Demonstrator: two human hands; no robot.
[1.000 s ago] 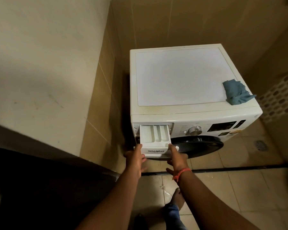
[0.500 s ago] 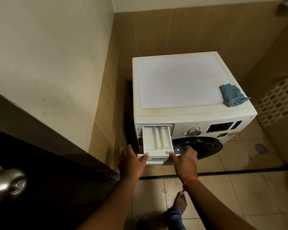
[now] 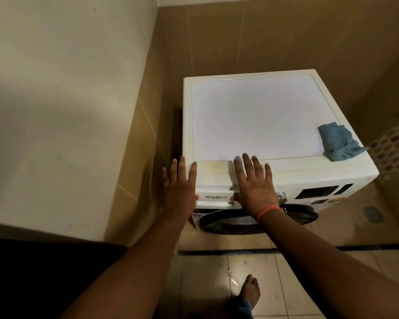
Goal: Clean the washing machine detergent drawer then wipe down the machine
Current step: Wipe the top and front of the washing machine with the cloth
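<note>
Two hands flanking the detergent drawer (image 3: 215,197) front on the Whirlpool washing machine (image 3: 258,120): left hand (image 3: 179,187) and right hand (image 3: 255,185) both spreading flat, fingers straight. Blue cloth (image 3: 338,142) lying on the machine's top right edge.

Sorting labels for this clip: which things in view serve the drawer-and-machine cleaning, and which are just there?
Job: washing machine, detergent drawer, blue cloth, left hand, right hand.

Just there: floor drain, dark counter.
</note>
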